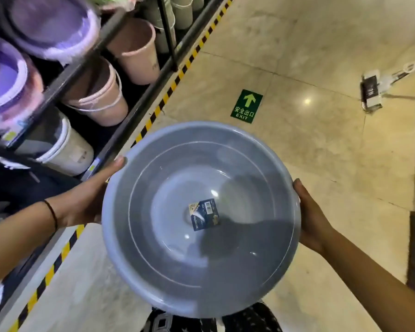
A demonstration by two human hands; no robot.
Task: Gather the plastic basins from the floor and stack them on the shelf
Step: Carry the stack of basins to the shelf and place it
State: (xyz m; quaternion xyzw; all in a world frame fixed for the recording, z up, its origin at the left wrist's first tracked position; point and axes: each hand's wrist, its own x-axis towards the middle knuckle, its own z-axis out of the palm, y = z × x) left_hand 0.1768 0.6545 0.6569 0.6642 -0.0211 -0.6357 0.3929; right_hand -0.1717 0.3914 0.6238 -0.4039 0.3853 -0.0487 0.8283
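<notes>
Blue-grey plastic basin [225, 259], label [204, 214] inside.
We grip opposite rims with our left hand [86, 200] and right hand [312, 219].

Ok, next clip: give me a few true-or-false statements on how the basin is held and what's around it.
The left hand and the right hand hold the grey basin at opposite sides of its rim. True.
The basin is full of water. False: it holds only a label sticker at its bottom.
A green exit sign lies on the floor. True.
The buckets on the shelf are black. False: several are pink.
A black band is on the right wrist. False: it is on the left wrist.
</notes>
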